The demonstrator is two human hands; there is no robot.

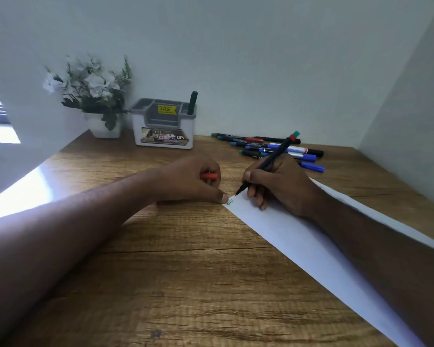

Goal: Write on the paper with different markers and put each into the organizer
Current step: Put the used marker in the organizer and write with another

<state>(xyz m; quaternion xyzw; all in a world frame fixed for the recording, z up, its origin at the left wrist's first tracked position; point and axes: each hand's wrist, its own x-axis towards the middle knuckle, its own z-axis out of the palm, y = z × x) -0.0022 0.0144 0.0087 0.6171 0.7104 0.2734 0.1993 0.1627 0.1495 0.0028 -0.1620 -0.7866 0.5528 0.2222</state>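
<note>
Wood desk (186,259) | pale walls (261,58) | paper (298,246) | organizer (164,126)

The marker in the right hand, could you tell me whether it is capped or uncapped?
Uncapped: the marker shows its bare dark tip at the paper, and the left hand holds a red cap.

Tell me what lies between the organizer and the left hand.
Head view: only bare wooden desk between organizer and left hand.

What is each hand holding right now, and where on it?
Right hand grips the marker low on its barrel, near the tip. Left hand holds a red cap in curled fingers, thumb pressing the paper.
</note>
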